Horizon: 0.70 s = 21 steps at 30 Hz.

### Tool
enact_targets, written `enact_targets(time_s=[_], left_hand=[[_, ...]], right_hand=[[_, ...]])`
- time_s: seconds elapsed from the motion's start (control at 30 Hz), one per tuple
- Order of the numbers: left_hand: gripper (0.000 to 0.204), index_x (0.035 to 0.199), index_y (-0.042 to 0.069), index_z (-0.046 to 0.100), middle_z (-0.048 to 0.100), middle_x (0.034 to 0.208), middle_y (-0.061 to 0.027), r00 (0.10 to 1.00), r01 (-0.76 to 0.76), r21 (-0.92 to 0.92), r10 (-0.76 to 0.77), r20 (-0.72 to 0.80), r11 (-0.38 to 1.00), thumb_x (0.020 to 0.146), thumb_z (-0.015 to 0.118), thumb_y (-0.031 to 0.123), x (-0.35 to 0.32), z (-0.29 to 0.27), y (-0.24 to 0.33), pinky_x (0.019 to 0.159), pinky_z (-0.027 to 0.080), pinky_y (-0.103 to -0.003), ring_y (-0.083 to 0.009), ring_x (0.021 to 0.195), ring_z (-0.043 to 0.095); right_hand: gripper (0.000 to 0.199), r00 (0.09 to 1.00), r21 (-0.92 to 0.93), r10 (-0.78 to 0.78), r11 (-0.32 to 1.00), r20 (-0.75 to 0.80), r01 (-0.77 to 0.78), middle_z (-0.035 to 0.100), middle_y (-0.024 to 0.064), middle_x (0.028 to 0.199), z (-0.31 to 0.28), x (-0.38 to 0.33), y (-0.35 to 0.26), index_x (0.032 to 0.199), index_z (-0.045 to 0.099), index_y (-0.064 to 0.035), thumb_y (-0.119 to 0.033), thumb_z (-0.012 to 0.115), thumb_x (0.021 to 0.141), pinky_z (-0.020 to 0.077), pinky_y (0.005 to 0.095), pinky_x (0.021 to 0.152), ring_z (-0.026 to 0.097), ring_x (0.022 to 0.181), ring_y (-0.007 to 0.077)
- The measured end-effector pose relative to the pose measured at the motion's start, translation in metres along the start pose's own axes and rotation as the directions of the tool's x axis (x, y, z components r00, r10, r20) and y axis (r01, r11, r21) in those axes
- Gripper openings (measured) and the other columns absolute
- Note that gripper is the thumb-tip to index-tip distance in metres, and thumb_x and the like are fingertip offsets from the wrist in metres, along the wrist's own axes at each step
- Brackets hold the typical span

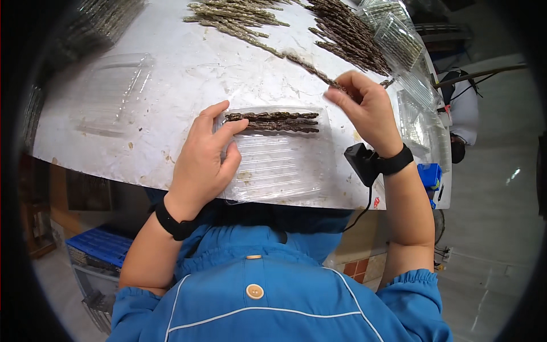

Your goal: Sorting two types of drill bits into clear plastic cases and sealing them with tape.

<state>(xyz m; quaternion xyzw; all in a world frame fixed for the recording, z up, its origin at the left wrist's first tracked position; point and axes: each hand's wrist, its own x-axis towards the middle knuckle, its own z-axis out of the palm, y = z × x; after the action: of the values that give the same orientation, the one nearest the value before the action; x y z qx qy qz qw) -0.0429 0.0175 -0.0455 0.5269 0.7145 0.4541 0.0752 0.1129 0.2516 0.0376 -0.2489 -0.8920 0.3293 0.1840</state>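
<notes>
White worktop [188, 74] carries a clear ribbed tray [279, 165]; my left hand [205, 157] presses flat on its near-left edge. My right hand [364, 108], just beyond the tray, pinches a thin dark stick [310, 68] that looks light and brittle, best gripped mid-length.

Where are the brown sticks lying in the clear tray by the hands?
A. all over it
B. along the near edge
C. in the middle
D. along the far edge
D: the few brown sticks lie along the far edge of the clear tray; the remainder holds none.
</notes>
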Motion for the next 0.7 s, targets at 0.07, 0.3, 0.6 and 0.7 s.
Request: enact_targets(time_s=[0.07, 0.3, 0.6, 0.7], left_hand=[[0.04, 0.117, 0.005, 0.066, 0.047, 0.136, -0.0216, 1.0, 0.017, -0.012, -0.017, 0.006, 1.0, 0.079, 0.053, -0.002, 0.0, -0.001, -0.001, 0.108, 0.038, -0.041, -0.0365, 0.124, 0.049], [0.04, 0.117, 0.004, 0.066, 0.048, 0.136, -0.0207, 1.0, 0.014, -0.03, -0.014, 0.007, 0.999, 0.079, 0.053, -0.002, 0.001, 0.001, -0.002, 0.108, 0.038, -0.04, -0.0355, 0.124, 0.049], [0.041, 0.121, 0.005, 0.063, 0.048, 0.137, -0.02, 1.0, 0.001, -0.021, -0.001, 0.016, 1.0, 0.081, 0.054, 0.0, -0.001, -0.001, -0.004, 0.108, 0.037, -0.04, -0.0351, 0.125, 0.049], [0.043, 0.127, 0.006, 0.059, 0.045, 0.142, -0.0208, 1.0, 0.007, -0.068, -0.007, 0.002, 0.998, 0.084, 0.056, 0.003, -0.001, -0.004, -0.003, 0.109, 0.036, -0.04, -0.0361, 0.129, 0.047]], right_hand=[[0.017, 0.984, -0.13, 0.04, 0.991, 0.176, -0.017, 0.048, 0.0037, 0.059, -0.001, -0.008, -0.005, 0.088, 0.07, -0.0029, -0.016, 0.077, 0.08, 0.0368, 0.0288, 0.052, 0.043, 0.056, 0.0119], [0.014, 0.962, -0.29, -0.02, 0.952, 0.272, 0.101, 0.068, 0.012, 0.078, 0.02, -0.021, 0.014, 0.085, 0.073, -0.0074, -0.018, 0.073, 0.076, 0.0491, 0.0366, 0.067, 0.063, 0.071, 0.0284], [0.019, 0.943, -0.302, -0.019, 0.945, 0.332, 0.125, 0.067, 0.0143, 0.08, 0.018, -0.009, 0.006, 0.091, 0.071, -0.0053, -0.018, 0.073, 0.077, 0.0491, 0.0366, 0.064, 0.064, 0.071, 0.0285], [0.019, 0.97, -0.195, -0.009, 0.979, 0.242, 0.057, 0.063, 0.0101, 0.074, 0.015, -0.012, 0.001, 0.096, 0.066, -0.0046, -0.02, 0.07, 0.084, 0.0474, 0.0318, 0.063, 0.061, 0.069, 0.0215]])
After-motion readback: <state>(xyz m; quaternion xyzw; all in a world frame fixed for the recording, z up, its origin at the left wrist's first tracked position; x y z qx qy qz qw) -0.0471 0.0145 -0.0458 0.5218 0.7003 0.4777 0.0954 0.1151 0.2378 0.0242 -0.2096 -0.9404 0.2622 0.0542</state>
